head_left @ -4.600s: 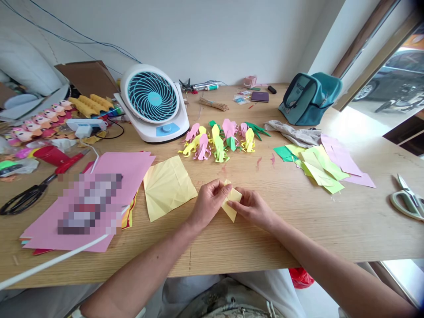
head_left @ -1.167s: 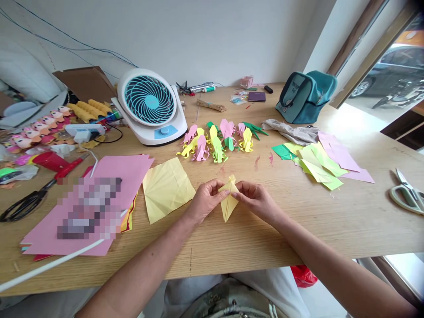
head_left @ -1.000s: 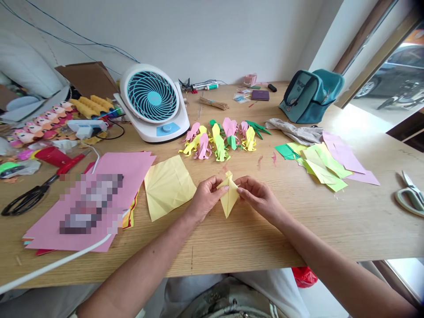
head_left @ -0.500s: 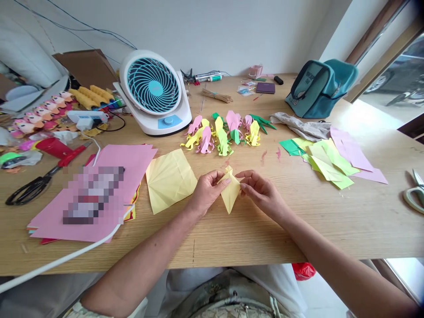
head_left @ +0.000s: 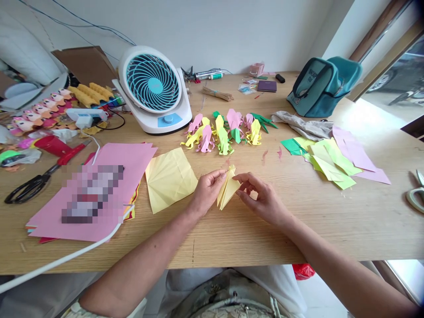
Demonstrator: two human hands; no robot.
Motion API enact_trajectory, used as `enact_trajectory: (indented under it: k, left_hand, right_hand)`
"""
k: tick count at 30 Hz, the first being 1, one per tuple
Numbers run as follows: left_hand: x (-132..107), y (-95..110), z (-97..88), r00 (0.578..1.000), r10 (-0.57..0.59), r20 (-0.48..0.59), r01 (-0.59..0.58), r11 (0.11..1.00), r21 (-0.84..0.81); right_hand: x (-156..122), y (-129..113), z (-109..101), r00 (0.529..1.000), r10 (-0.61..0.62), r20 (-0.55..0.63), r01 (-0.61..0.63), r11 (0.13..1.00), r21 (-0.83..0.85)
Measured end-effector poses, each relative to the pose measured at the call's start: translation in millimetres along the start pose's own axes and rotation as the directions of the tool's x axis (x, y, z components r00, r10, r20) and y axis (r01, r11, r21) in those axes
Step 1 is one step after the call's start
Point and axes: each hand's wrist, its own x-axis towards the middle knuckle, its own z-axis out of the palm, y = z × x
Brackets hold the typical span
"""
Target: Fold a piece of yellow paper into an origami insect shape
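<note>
A pale yellow origami piece (head_left: 228, 192), folded into a narrow form with several layers fanned at its lower end, is held just above the wooden table. My left hand (head_left: 209, 191) pinches its left edge between thumb and fingers. On the other side, my right hand (head_left: 263, 196) has its thumb and curled fingertips at the paper's right edge, gripping a layer. Left of the hands lies a creased yellow sheet (head_left: 170, 179), opened flat. Beyond them stand several finished folded paper figures (head_left: 223, 134) in pink, yellow and green.
A white fan (head_left: 154, 88) stands at the back left. Pink sheets (head_left: 132, 161) and black-handled scissors (head_left: 28, 187) lie on the left. To the right are loose green and yellow papers (head_left: 326, 165), a grey cloth (head_left: 301, 126), a teal bag (head_left: 318, 88) and other scissors (head_left: 415, 198).
The yellow origami piece has gone from a flat kite shape facing me to a turned, narrower shape with its layers showing. My right hand has shifted slightly along its right edge.
</note>
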Motion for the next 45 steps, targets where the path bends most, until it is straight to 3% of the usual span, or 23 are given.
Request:
enact_trajectory:
  k: [3, 9, 14, 21, 30, 34, 39, 42, 45]
  left_hand:
    - [-1, 2, -1.8, 1.000, 0.005, 0.004, -0.005, 0.998, -0.065]
    - [-1, 11, -3.0, 0.971, -0.193, 0.144, 0.229, 0.924, -0.307]
    - [-2, 16, -1.9, 0.955, -0.189, 0.230, 0.261, 0.901, -0.346]
    - [-1, 11, 1.6, 0.983, -0.027, 0.179, 0.045, 0.994, -0.100]
    - [-5, -1, 3.5, 0.983, 0.100, 0.156, -0.121, 0.984, 0.127]
    - [-8, -3, 0.7, 0.971, 0.197, 0.137, -0.235, 0.895, 0.380]
    - [-5, 0, -2.4, 0.913, 0.366, 0.183, -0.392, 0.656, 0.645]
    - [-5, 0, -1.7, 0.908, 0.331, 0.255, -0.410, 0.586, 0.699]
    - [-7, -4, -0.4, 0.911, 0.251, 0.329, -0.412, 0.615, 0.673]
  right_hand:
    - [1, 1, 0, 1.000, 0.009, -0.013, -0.009, 1.000, 0.002]
    - [1, 0, -3, 0.999, 0.048, -0.026, -0.048, 0.999, 0.005]
    - [2, 3, -7, 0.997, 0.075, -0.024, -0.075, 0.997, 0.026]
    - [0, 6, -14, 0.997, 0.063, 0.052, -0.062, 0.998, -0.020]
    - [-2, 4, -11, 0.999, -0.015, 0.051, 0.027, 0.966, -0.256]
    - [-2, 7, -11, 0.997, -0.051, 0.052, 0.062, 0.967, -0.246]
    - [-2, 7, -11, 0.995, -0.002, 0.100, 0.031, 0.955, -0.294]
    - [-3, 6, -11, 0.988, 0.031, 0.153, 0.030, 0.924, -0.381]
    - [-4, 7, -10, 0.982, 0.025, 0.187, 0.059, 0.900, -0.431]
